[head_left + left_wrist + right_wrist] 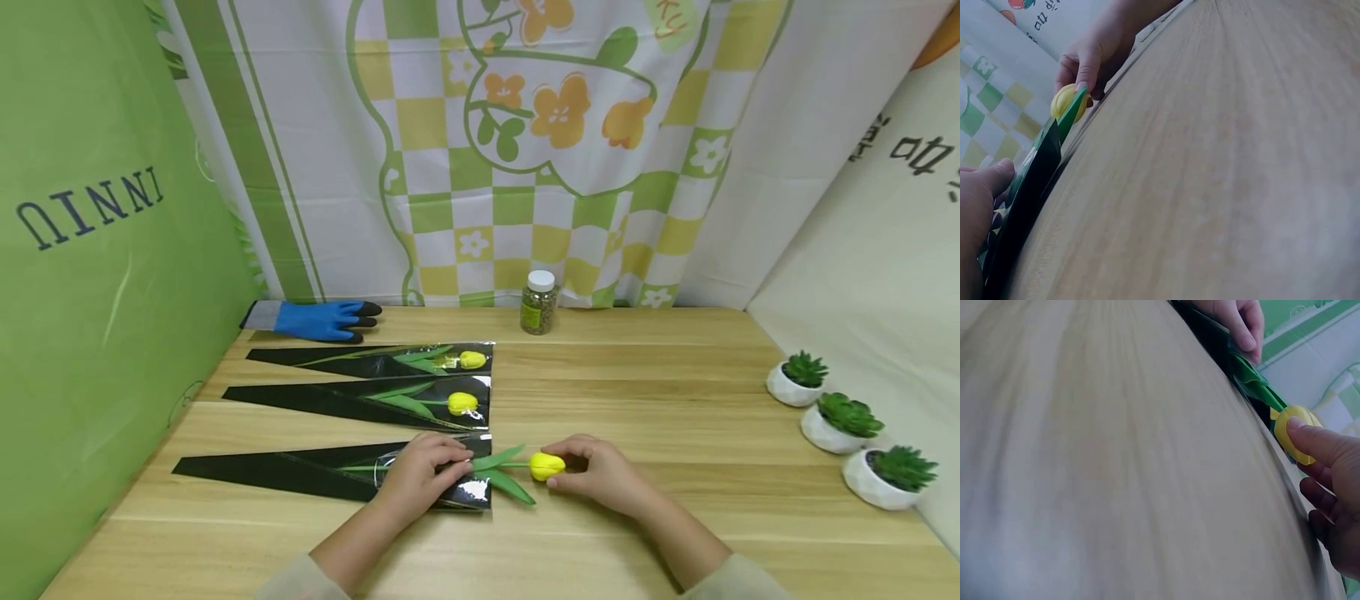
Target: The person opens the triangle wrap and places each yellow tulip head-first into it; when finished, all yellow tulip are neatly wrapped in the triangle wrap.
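An artificial yellow tulip [547, 467] lies partly inside the nearest black flower sleeve [247, 468], its stem showing through the clear front. The bloom and green leaves [506, 487] stick out past the sleeve's right end. My right hand [603, 475] pinches the bloom between thumb and fingers; in the right wrist view the thumb [1316, 440] lies on the yellow petals. At the sleeve's mouth, my left hand [423, 475] grips the sleeve, thumb and forefinger close together by the leaves. The left wrist view shows its thumb [999, 177] on the sleeve, other fingers mostly hidden.
Two more black sleeves [300, 400], each with a yellow tulip inside, lie farther back. Behind them are a blue work glove [318, 320] and a white-capped jar [538, 307]. Several small potted succulents [840, 421] line the right edge. A patterned curtain [525, 167] hangs behind.
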{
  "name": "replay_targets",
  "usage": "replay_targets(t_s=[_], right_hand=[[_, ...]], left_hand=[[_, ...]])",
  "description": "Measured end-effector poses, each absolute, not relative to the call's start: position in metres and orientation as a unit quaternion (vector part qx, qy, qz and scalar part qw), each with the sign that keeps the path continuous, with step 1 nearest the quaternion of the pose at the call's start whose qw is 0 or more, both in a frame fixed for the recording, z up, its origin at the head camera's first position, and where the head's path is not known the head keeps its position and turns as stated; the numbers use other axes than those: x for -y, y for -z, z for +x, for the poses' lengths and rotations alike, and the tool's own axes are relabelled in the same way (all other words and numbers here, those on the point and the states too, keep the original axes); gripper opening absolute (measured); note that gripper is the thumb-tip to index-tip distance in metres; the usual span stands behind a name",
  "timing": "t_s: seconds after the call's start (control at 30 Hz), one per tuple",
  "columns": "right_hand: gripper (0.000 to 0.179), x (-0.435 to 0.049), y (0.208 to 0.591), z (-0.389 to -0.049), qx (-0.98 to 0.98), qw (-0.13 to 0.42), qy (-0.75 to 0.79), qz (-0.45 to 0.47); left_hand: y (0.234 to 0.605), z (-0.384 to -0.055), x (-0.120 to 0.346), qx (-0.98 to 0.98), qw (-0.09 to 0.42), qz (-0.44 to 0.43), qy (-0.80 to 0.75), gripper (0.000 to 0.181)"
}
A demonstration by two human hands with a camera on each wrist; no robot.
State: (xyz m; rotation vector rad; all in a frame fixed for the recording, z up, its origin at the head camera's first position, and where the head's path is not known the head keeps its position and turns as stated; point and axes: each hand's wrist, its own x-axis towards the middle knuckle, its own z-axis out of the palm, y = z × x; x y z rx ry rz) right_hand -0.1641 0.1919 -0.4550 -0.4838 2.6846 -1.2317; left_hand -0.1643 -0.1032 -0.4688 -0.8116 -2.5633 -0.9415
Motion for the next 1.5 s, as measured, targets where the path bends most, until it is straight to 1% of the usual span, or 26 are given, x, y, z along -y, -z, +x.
replay_targets(t_s=[0.17,0.4,0.63,1.17,1.5], right_hand=[[0.038,-0.175,0.456,-0.168,-0.890,0.081,0.420,-0.161],[0.036,-0.152,0.456,-0.171,-0.883,0.086,0.422,-0.186],[0.036,-0.135,0.455,-0.173,-0.886,0.075,0.407,-0.209],[0.024,-0.111,0.455,-0.169,-0.871,0.085,0.437,-0.208],[0.018,-0.099,0.458,-0.170,-0.884,0.045,0.420,-0.199]], left_hand=[[0.469,-0.165,0.104,0.888,0.146,-0.284,0.331,0.017],[0.468,-0.165,0.104,0.886,0.142,-0.283,0.339,0.016],[0.468,-0.166,0.104,0.882,0.146,-0.282,0.348,0.016],[0.469,-0.167,0.104,0.873,0.159,-0.292,0.357,0.015],[0.468,-0.166,0.104,0.874,0.156,-0.289,0.357,0.015]])
